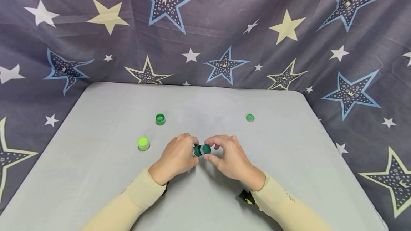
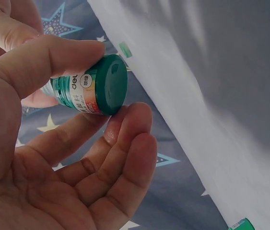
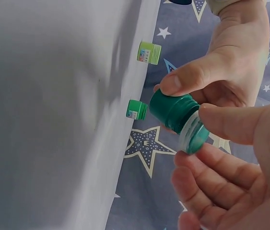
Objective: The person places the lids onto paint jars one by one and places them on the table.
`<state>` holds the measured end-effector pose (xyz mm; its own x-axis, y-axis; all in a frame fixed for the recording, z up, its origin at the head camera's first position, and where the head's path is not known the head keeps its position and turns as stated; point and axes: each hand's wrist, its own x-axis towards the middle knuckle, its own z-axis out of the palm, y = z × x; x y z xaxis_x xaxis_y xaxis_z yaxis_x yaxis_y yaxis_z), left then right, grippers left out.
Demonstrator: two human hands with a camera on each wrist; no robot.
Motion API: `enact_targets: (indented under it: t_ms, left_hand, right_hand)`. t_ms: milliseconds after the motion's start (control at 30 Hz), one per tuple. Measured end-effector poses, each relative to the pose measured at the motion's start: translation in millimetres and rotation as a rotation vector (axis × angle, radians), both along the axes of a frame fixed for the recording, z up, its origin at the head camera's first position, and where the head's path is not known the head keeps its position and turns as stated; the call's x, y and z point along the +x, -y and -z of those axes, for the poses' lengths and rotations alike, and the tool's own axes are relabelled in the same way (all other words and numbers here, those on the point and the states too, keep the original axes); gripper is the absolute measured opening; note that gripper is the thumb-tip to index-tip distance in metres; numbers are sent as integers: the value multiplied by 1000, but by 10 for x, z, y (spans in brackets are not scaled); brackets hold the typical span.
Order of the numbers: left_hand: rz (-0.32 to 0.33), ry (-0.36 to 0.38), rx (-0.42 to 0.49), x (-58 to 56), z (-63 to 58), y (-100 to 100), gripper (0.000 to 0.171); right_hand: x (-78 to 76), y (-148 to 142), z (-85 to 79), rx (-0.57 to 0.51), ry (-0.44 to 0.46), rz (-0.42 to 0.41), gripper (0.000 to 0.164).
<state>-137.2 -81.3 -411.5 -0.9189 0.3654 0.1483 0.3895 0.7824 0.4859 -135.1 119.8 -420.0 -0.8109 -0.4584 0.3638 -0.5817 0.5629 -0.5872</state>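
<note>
My left hand (image 1: pixel 180 154) grips a small dark green paint jar (image 3: pixel 170 109) between thumb and fingers, tipped on its side with its mouth toward the right. In the left wrist view the jar's printed label (image 2: pixel 81 90) and green base show. The thumb and fingers of my right hand (image 1: pixel 230 158) pinch a round lid (image 3: pixel 192 134) with a pale rim and a green face. This lid is off the threads, tilted beside the jar's mouth; whether the two touch I cannot tell. Both hands are held above the table's middle.
On the grey-white table (image 1: pixel 96 174), a bright green jar (image 1: pixel 160 119) stands open at the left, behind a lime green jar (image 1: pixel 143 143). A loose green lid (image 1: pixel 250 118) lies at the right. A star-patterned cloth (image 1: pixel 208 35) hangs behind the table.
</note>
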Motion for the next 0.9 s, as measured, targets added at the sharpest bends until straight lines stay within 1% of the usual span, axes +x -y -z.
enact_targets:
  t_ms: [333, 700, 900]
  left_hand:
    - [2, -16, -15, 7, 16, -15, 22]
    - [13, -20, -23, 5, 39, -21, 22]
    - [19, -29, -23, 1, 46, -25, 21]
  right_hand:
    - [16, 29, 25, -9, -12, 7, 32]
    - [8, 41, 56, -9, 0, 3, 32]
    - [13, 54, 68, 12, 11, 7, 32]
